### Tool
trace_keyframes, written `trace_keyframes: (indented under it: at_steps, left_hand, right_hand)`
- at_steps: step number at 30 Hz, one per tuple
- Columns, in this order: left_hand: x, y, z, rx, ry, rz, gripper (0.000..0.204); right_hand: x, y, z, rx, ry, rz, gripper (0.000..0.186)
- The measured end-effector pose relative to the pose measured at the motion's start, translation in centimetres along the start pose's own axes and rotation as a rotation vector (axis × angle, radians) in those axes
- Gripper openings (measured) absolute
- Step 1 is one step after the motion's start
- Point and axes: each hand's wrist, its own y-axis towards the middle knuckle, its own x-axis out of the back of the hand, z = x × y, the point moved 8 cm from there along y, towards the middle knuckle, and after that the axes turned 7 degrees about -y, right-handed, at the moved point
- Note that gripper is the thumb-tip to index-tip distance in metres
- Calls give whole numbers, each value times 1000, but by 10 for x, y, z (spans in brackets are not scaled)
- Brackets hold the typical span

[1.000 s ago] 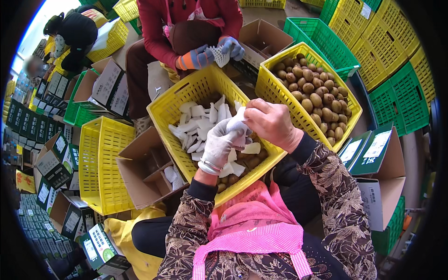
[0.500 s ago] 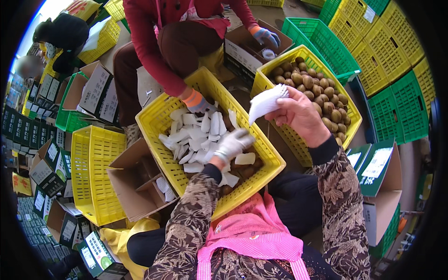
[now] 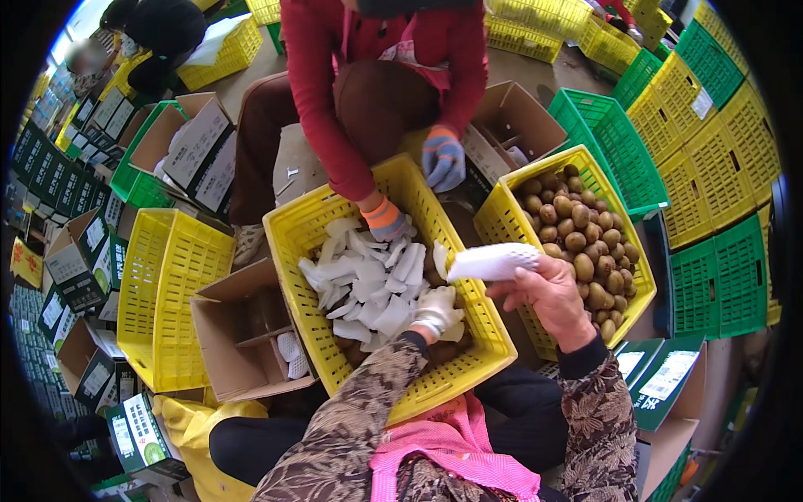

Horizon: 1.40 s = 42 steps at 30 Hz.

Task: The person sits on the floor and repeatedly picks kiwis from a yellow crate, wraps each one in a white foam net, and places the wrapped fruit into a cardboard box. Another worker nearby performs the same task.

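My right hand [image 3: 544, 293] grips a white foam net sleeve [image 3: 487, 261] above the gap between two crates. My gloved left hand [image 3: 437, 311] is down in the middle yellow crate [image 3: 489, 330], fingers curled among loose white sleeves [image 3: 368, 280]; what they hold is hidden. Brown kiwifruit show under the sleeves. The right-hand yellow crate [image 3: 529, 328] is full of kiwifruit [image 3: 585, 263]. Across from me, a co-worker in red has one orange-and-grey gloved hand [image 3: 386, 222] in the middle crate and the other [image 3: 443, 159] outside it.
Open cardboard boxes with dividers stand at left [image 3: 230, 335] and behind [image 3: 519, 113]. A yellow crate [image 3: 167, 301] is at far left. Green crates [image 3: 611, 151] and stacked yellow crates line the right; green-flapped boxes [image 3: 657, 385] lie near my right arm. Other people work at the back.
My left hand let go of the sleeve held by both hands and moved down into the crate. My right hand carried it rightward. The co-worker's hands parted, one reaching into the crate.
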Motion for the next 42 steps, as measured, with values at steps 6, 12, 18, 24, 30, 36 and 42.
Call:
trace_keyframes:
  at_steps: [6, 12, 18, 24, 30, 36, 42]
  left_hand:
    - [91, -85, 7, -305, -1660, -165, 49]
    - [133, -153, -26, -560, -1860, 38, 56]
    - [121, -182, -20, -547, -1943, 92, 63]
    - [127, -180, 42, -318, -1853, 25, 52]
    - [152, -203, -39, -678, -1799, 400, 62]
    - [156, -195, -19, -549, -1889, -24, 19]
    - [183, -236, -25, -503, -1312, -736, 14]
  right_hand:
    - [-22, 14, -8, 245, -824, 31, 53]
    - [-98, -9, 5, 701, -1246, 142, 48]
    - [-134, -25, 8, 820, -1290, 158, 39]
    - [-127, -24, -11, 135, -379, 303, 43]
    - [-146, -39, -22, -188, 43, 616, 54]
    - [-121, -29, -10, -181, 37, 483, 63]
    - [-110, -14, 28, 348, -669, 101, 52]
